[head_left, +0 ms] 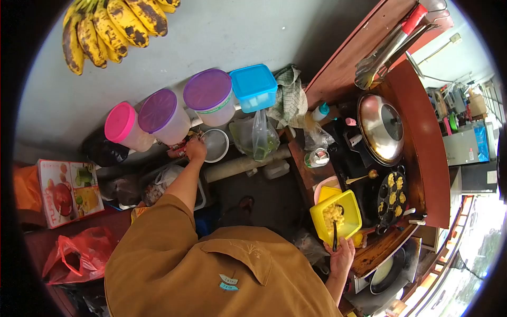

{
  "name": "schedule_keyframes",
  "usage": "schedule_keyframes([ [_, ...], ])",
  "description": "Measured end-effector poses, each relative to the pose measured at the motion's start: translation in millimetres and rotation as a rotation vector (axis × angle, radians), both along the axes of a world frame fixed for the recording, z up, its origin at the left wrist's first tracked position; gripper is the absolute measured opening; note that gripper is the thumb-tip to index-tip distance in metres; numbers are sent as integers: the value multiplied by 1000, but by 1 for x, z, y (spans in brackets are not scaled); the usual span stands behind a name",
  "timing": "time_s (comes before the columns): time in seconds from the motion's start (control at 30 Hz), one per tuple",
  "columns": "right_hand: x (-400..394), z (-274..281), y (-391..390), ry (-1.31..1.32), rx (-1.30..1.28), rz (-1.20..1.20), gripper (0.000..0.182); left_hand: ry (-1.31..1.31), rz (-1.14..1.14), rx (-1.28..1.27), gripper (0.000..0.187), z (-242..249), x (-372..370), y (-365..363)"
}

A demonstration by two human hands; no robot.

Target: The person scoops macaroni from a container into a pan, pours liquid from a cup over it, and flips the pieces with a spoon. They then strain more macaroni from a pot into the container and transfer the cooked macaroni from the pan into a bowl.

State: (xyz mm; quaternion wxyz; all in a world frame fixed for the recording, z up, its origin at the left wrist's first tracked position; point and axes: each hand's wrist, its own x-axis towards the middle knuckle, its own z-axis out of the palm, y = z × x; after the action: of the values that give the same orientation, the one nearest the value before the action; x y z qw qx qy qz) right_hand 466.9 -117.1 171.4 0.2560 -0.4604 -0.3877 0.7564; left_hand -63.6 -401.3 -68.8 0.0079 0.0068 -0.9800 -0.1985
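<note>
My left hand [196, 150] reaches to the shelf by the wall, its fingers curled beside red packets [178, 151]; what they grip is hidden. Close by its right side is a round, white-rimmed container [215, 146]. My right hand [342, 257] is closed on the near edge of a yellow plastic tub [353, 232]. Chunky pale yellow food [332, 215] lies in the tub, with a dark-handled spoon [335, 236] standing in it. Right of the tub, a black molded pan [392, 198] on the stove holds several yellow pieces.
Lidded tubs [208, 92] line the wall, next to a blue-lidded box [254, 87]. A clear bag [259, 137] hangs below. A metal lid [381, 129] covers a wok behind the pan. An open can [317, 158] and a wooden-handled utensil [362, 177] are near the stove. Bananas [113, 29] hang overhead.
</note>
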Motion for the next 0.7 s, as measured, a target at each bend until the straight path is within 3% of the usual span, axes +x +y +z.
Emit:
schedule_keyframes([
  [0.13, -4, -38, -10, -54, -100, -48, 17, 3, 1, -60, 36, -28, -10, -9],
  [0.2, 1, -55, -17, -55, -123, -44, 20, -105, -12, -114, 38, -15, -10, -4],
  [0.23, -14, -55, -22, -73, -128, -38, 21, -9, -56, -17, 31, -1, -2, 1],
  [0.27, -21, -59, -25, -67, -145, -65, 21, 28, -94, -37, 31, -18, -8, -5],
  [0.47, -13, -120, -24, -20, -256, -241, 20, 39, -192, -59, 31, -22, -3, -19],
  [0.57, -6, -146, -13, 41, -246, -327, 20, -9, -195, -190, 35, 25, 25, -7],
  [0.67, -7, -160, 8, -6, -222, -358, 17, -93, -70, -250, 39, 120, 91, 28],
  [0.7, -10, -163, 16, 5, -218, -379, 17, -82, -91, -246, 39, 105, 89, 21],
])
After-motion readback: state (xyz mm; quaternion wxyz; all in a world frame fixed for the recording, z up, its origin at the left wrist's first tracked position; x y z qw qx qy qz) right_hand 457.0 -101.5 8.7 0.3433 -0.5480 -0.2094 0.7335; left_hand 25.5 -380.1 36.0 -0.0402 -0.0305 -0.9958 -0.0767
